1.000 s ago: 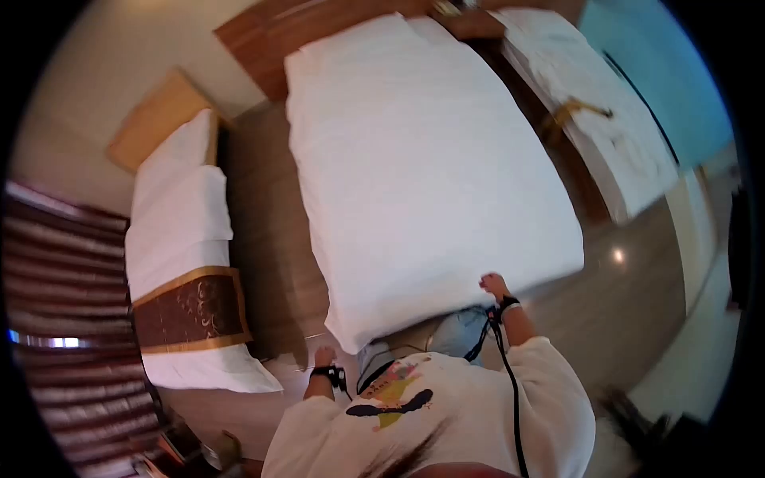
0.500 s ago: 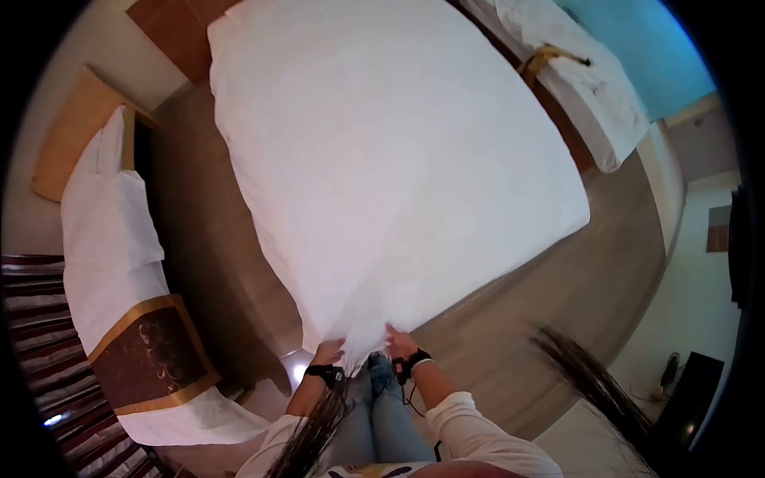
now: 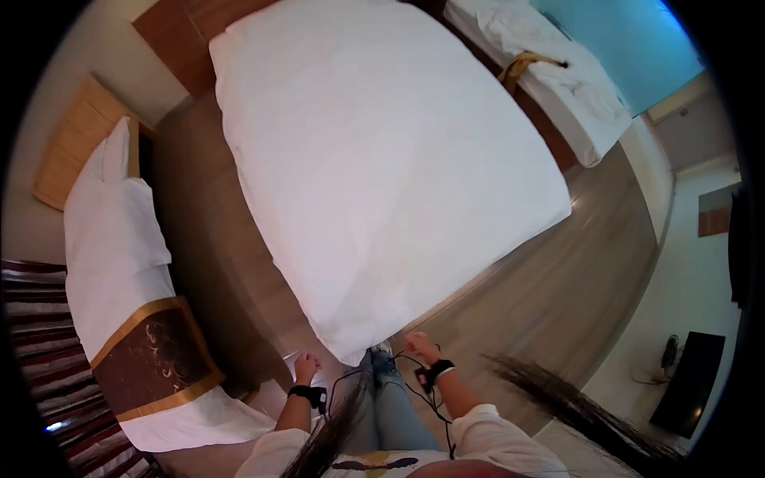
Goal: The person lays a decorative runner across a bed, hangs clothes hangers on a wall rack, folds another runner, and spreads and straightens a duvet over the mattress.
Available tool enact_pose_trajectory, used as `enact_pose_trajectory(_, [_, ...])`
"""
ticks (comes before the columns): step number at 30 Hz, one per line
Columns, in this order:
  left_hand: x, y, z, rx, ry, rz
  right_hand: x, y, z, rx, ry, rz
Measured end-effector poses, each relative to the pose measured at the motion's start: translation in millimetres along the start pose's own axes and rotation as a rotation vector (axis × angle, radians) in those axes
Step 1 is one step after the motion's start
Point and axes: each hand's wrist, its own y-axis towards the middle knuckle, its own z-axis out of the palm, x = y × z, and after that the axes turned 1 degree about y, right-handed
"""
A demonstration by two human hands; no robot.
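A white sheet [image 3: 374, 151] covers the large bed in front of me, its near corner hanging close to my legs. To the left of that corner is my left hand [image 3: 307, 367], fingers curled in, apart from the cloth and with nothing seen in it. My right hand [image 3: 422, 347] hovers on the other side of the corner, just off the sheet's edge, its fingers also curled and bare. Black straps with small devices and cables sit on both wrists.
On the left stands a bed with white linen [image 3: 119, 239] and a brown-and-gold runner [image 3: 159, 358]. Another white-covered bed [image 3: 558, 95] at the upper right bears a gold-brown cloth [image 3: 526, 68]. A black screen [image 3: 692, 382] is at the right. Strands of hair cross the view.
Both hands have let go of the sheet's near corner and moved outward, left and right. The bed has shifted slightly left in view as the camera moved.
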Motion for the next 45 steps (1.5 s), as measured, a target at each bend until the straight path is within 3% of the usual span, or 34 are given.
enact_pose_trajectory(2, [-43.4,-35.3,-21.6,-0.059,-0.026,0.163,20.2,-35.7,-28.2,-0.167,-0.068,0.027])
enact_pose_trajectory(3, [-62.8,-43.2,-35.4,-0.064,-0.028,0.188,28.1,-52.6,-52.2,-0.127,-0.134,0.017])
enact_pose_trajectory(5, [-83.1,-71.7,-79.2,-0.230,0.329,0.358,36.9,-89.7,-98.4,-0.198,-0.233,-0.063])
enact_pose_trajectory(7, [-135.2,-126.3,-119.0,-0.240,0.104,0.465,78.2,-152.9,-120.4,-0.221,-0.273,-0.161])
enact_pose_trajectory(9, [-168.4,-161.0,-158.5,-0.251,-0.160,0.645,114.0,-203.9,-142.6,-0.415,-0.263,-0.187])
enact_pose_trajectory(11, [-199.5,-198.5,-194.5,-0.351,-0.217,0.744,139.5,-244.0,-154.0,-0.638,-0.100,-0.417])
enact_pose_trajectory(13, [-217.1,-228.8,-223.9,-0.417,-0.272,0.759,162.1,-274.0,-149.3,-0.810,-0.002,-0.612])
enact_pose_trajectory(14, [-223.6,-242.0,-232.0,-0.427,-0.287,0.752,167.3,-287.1,-135.3,-0.800,-0.019,-0.616])
enact_pose_trajectory(16, [-230.7,-255.7,-250.3,-0.444,-0.503,0.689,192.5,-293.8,-92.1,-0.748,0.254,-0.685])
enact_pose_trajectory(19, [-227.9,-237.9,-288.3,-0.414,-0.554,0.679,193.7,-251.9,-26.6,-0.561,0.350,-0.615])
enact_pose_trajectory(22, [-237.9,-228.5,-333.4,-0.462,-0.561,0.651,212.4,-215.1,56.0,-0.386,0.216,-0.573])
enact_pose_trajectory(26, [-251.0,-189.4,-421.3,-0.466,-0.572,0.686,262.3,-174.4,163.4,-0.366,0.207,-0.558])
enact_pose_trajectory(30, [-249.9,-155.9,-450.0,-0.420,-0.503,0.635,284.3,-145.2,214.2,-0.291,0.231,-0.589])
enact_pose_trajectory(33, [-289.7,-117.2,-477.1,-0.333,-0.491,0.586,303.1,-135.1,261.4,-0.286,0.243,-0.592])
enact_pose_trajectory(34, [-310.8,-97.3,-487.9,-0.289,-0.466,0.553,308.1,-131.2,270.4,-0.426,0.270,-0.538])
enact_pose_trajectory(39, [-401.2,-34.8,-491.2,-0.242,-0.334,0.493,316.5,-91.6,261.3,-0.671,0.380,-0.542])
enact_pose_trajectory(40, [-451.3,-18.6,-492.2,-0.183,-0.258,0.601,322.1,-76.8,264.5,-0.720,0.492,-0.610])
enact_pose_trajectory(42, [-530.8,17.1,-495.3,-0.106,-0.203,0.675,332.6,-39.3,252.4,-0.768,0.638,-0.547])
enact_pose_trajectory(43, [-531.7,9.7,-483.7,-0.097,-0.199,0.668,333.7,-38.1,245.3,-0.796,0.669,-0.560])
enact_pose_trajectory(45, [-597.7,29.3,-484.1,-0.168,-0.156,0.647,362.0,-24.8,247.2,-0.808,0.524,-0.449])
